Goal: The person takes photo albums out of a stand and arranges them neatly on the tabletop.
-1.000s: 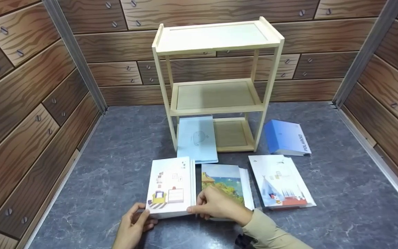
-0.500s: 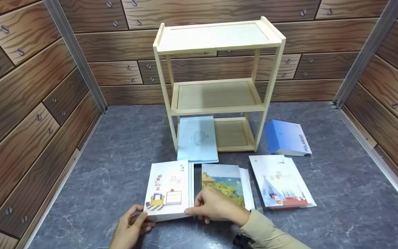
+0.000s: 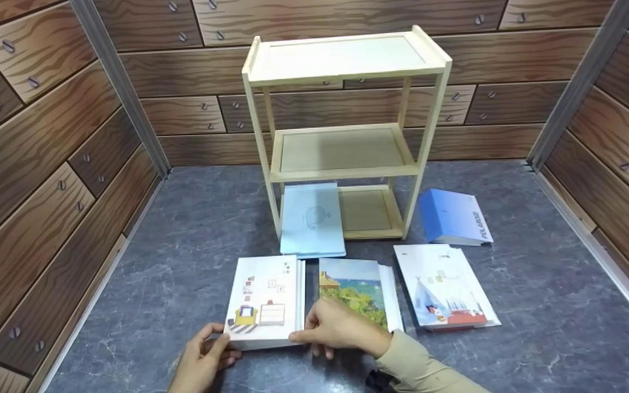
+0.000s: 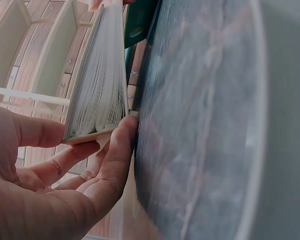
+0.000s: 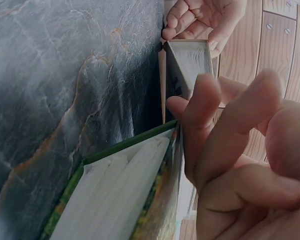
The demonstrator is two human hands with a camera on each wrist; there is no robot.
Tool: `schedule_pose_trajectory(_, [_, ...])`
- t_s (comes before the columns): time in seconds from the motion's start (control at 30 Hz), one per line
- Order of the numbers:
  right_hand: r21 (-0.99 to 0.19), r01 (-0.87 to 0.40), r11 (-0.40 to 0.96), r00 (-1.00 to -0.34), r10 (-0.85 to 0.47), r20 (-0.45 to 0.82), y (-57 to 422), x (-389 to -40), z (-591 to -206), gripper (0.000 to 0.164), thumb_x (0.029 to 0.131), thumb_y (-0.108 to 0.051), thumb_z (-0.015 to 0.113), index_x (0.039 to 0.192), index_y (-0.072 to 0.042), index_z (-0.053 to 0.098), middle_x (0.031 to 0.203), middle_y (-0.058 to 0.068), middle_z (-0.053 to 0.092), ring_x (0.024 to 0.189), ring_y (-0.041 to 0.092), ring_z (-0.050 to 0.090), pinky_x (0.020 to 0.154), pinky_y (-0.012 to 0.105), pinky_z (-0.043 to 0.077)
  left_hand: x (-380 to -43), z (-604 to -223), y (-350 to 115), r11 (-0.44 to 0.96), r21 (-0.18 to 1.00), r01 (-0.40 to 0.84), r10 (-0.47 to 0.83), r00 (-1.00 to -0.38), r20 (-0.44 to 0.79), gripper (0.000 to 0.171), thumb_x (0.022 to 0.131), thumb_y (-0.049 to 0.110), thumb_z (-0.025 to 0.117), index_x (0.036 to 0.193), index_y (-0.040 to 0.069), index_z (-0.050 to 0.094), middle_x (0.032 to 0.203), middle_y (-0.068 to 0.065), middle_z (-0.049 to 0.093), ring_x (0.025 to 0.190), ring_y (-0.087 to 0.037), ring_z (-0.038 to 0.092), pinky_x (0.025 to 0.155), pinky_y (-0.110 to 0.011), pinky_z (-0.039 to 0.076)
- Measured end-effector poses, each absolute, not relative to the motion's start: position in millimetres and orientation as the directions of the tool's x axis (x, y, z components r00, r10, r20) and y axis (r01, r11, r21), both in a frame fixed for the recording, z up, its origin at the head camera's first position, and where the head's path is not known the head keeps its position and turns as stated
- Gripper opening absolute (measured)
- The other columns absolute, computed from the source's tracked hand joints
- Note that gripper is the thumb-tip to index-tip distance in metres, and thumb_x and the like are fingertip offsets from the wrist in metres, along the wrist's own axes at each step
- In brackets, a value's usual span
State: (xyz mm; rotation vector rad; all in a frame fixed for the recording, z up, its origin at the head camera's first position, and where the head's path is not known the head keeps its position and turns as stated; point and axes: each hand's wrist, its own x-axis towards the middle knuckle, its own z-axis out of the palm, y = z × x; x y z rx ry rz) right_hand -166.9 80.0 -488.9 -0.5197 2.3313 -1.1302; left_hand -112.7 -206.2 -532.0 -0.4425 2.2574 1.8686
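Note:
A thick white photo album point(image 3: 262, 295) with a drawn yellow armchair on its cover lies at the front, between both hands. My left hand point(image 3: 199, 355) grips its near left corner, thumb at the top edge and fingers lower down. In the left wrist view, the album's page edges point(image 4: 97, 75) fan slightly between the covers. At the near right corner, my right hand point(image 3: 342, 330) pinches the album, thumb on the cover and fingers bent at the side. The right hand partly covers a second album point(image 3: 355, 278) with a painted seaside cover.
Behind stands a three-tier wooden shelf point(image 3: 344, 174). Light blue albums point(image 3: 312, 218) lean out from its bottom tier. To the right lie white albums with a tent picture point(image 3: 440, 289) and a blue POLAROID album point(image 3: 451, 215). Wood-patterned walls point(image 3: 47, 180) enclose the dark marbled surface point(image 3: 194, 218).
Both hands have shifted the white album a little left and toward the person, away from the seaside album. The shelf and other albums have stayed put.

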Motion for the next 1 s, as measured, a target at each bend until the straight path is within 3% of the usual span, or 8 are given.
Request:
schedule_pose_trajectory(0.27, [-0.763, -0.132, 0.632, -0.785, -0.537, -0.309, 77.4, -165.9, -489.1, 0.047, 0.095, -0.048, 0.081, 0.067, -0.01, 0.076, 0.049, -0.005, 0.065, 0.037, 0.011, 0.055, 0.038, 0.017, 0.035, -112.6, -530.0, -207.0, 0.197, 0.924, -0.327, -0.124, -0.943, -0.308, 0.022, 0.11, 0.009, 0.059, 0.125, -0.007, 0.06, 0.095, -0.014, 0.079, 0.082, -0.021, 0.079, 0.073, -0.033, 0.067])
schedule_pose_trajectory(0.67, [-0.766, -0.142, 0.627, -0.753, -0.571, -0.327, 76.1, -165.3, -488.6, 0.045, 0.096, -0.047, 0.08, 0.071, -0.009, 0.078, 0.047, -0.004, 0.064, 0.035, 0.007, 0.051, 0.037, 0.018, 0.036, -115.7, -524.3, -205.4, 0.261, 0.885, -0.385, -0.163, -0.921, -0.352, 0.02, 0.11, 0.011, 0.06, 0.123, -0.003, 0.062, 0.093, -0.015, 0.078, 0.08, -0.021, 0.078, 0.072, -0.036, 0.067])
schedule_pose_trajectory(1.0, [-0.751, -0.156, 0.642, -0.759, -0.564, -0.325, 74.4, -164.4, -488.0, 0.041, 0.096, -0.046, 0.08, 0.072, -0.012, 0.079, 0.049, -0.003, 0.066, 0.034, 0.007, 0.051, 0.037, 0.017, 0.036, -115.6, -524.0, -207.5, 0.316, 0.888, -0.335, -0.123, -0.942, -0.312, 0.014, 0.106, 0.006, 0.062, 0.117, -0.004, 0.064, 0.095, -0.018, 0.075, 0.08, -0.02, 0.077, 0.072, -0.035, 0.067])
